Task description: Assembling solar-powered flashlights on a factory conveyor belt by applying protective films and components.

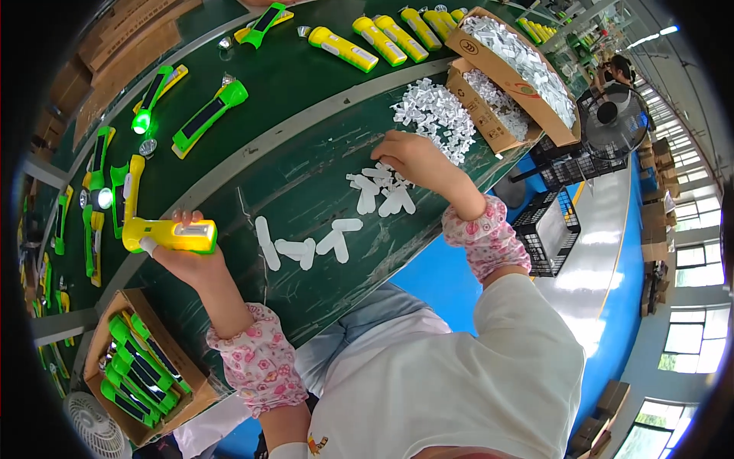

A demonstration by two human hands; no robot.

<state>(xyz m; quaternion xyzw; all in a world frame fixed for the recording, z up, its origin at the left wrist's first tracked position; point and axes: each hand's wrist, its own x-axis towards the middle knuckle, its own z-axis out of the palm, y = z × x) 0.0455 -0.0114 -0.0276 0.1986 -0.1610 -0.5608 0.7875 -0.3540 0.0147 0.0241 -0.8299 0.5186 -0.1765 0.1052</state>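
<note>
Green counter: yellow flashlights lined up at far side. Held flashlight, yellow-green, over counter's left part. Left hand: grip closed round its body. Right hand: fingers curled over white pieces; cannot tell if grip has one. Judged: held unit mid-work; many pieces left loose.

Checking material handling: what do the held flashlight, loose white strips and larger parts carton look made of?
Flashlight: likely moulded plastic, glossy; smooth yellow-and-green shell with highlights.
White strips: matte, flat, round-ended; plastic or paper, can't tell.
Larger parts carton: probably cardboard, matte; plain brown walls with printed marks.
</note>
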